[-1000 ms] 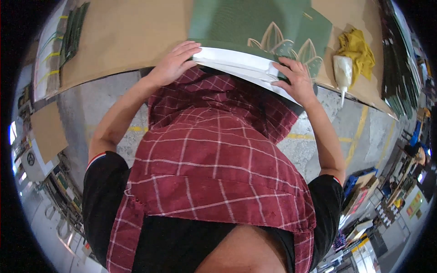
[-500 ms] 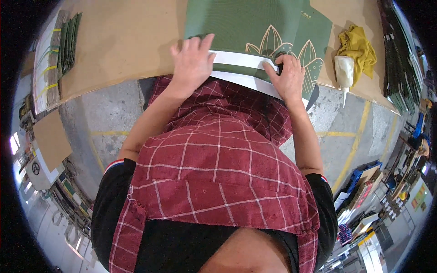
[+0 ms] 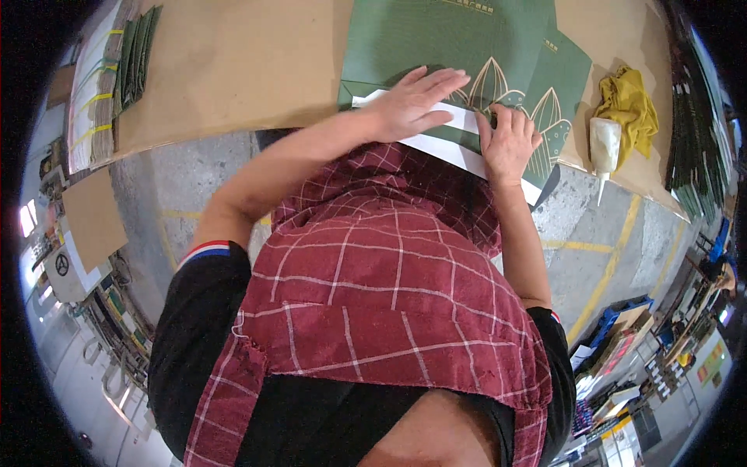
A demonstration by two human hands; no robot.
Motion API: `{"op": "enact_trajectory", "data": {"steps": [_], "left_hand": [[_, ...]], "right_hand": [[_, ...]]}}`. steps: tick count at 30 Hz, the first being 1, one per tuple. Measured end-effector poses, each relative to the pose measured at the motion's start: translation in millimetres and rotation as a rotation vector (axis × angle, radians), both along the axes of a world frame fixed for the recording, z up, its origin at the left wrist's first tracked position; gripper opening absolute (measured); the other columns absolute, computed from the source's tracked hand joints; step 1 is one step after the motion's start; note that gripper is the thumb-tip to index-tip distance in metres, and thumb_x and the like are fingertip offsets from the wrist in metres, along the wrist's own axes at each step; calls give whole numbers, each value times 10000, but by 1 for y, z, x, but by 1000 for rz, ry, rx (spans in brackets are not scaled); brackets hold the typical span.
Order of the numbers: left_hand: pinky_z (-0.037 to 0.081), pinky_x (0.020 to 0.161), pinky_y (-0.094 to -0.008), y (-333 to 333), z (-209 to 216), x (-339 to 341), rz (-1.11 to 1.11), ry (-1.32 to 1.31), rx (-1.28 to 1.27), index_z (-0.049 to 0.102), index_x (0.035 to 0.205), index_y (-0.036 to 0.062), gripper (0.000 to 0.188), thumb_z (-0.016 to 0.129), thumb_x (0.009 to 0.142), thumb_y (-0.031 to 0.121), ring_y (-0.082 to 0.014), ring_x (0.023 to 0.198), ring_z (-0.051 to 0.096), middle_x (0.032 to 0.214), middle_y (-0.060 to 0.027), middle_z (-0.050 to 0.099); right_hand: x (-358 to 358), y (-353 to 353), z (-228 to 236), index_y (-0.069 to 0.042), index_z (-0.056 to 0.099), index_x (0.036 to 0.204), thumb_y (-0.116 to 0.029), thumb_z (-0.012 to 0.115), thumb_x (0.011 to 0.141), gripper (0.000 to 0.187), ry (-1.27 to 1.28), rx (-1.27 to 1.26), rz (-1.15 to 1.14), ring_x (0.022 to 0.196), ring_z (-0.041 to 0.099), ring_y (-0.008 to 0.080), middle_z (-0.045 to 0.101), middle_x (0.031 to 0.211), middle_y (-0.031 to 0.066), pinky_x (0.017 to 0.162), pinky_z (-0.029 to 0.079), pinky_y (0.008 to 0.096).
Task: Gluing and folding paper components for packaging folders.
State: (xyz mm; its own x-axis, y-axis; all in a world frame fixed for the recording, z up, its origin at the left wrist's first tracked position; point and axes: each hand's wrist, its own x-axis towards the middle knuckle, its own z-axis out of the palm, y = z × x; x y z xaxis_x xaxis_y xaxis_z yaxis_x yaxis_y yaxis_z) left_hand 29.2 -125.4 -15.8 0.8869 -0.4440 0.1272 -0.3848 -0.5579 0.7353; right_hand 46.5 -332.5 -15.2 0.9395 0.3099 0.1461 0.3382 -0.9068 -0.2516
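Observation:
A flattened green paper bag with gold petal line patterns lies on the table in front of me. Along its near edge runs a white folded flap with a green band in it. My left hand lies palm down across the flap, fingers stretched out and pointing right, thumb apart. At the flap's right part, my right hand rests on the bag with its fingers bent and its thumb spread away from them. Both hands touch the bag; what lies under the palms is hidden.
The brown table ends just before my checked apron. To the right stand a white glue bottle, nozzle over the edge, and a mustard cloth. Stacks of dark green bags and banded bundles flank the table.
My left hand has slid right along the flap from its left end, turning its fingers rightward. My right hand stays near the flap's right part. The view has shifted slightly.

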Motion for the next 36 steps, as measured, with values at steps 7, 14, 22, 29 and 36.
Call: {"op": "enact_trajectory", "data": {"steps": [7,14,22,29,36], "left_hand": [[100,1056,-512,46,0,1,-68,-318,713,177,1370,246,625,333,845,547,-176,1312,179,1416,-31,209],[155,1034,-516,82,8,30,118,317,-559,298,1332,114,624,328,867,530,-273,1270,273,1359,-88,322],[171,976,-615,60,-9,-28,69,-431,423,393,1273,84,599,474,810,455,-242,1274,279,1346,-114,343],[142,1000,-572,62,-10,-50,169,-532,376,308,1337,160,612,453,822,459,-207,1301,227,1384,-89,289],[113,1019,-554,206,4,3,514,40,-379,270,1334,123,589,509,826,300,-332,1302,158,1377,-170,243]], "right_hand": [[-1,6,-9,-239,409,1225,-418,523,803,472,-139,-97,-9,1205,312,251,345,1287,60,978,173,569],[17,13,-4,-207,371,1270,-436,502,816,525,-163,-56,-12,1229,291,267,320,1323,82,989,186,531],[-5,9,-4,52,345,1237,-454,615,723,770,-13,56,-294,1223,290,359,318,1325,213,1013,190,477],[-35,6,42,-56,228,1306,-24,687,650,802,488,997,-199,1048,433,279,411,1187,154,883,370,427],[22,77,40,-127,382,1211,9,608,686,587,848,1281,-319,842,524,217,506,1008,66,521,437,328]]}}
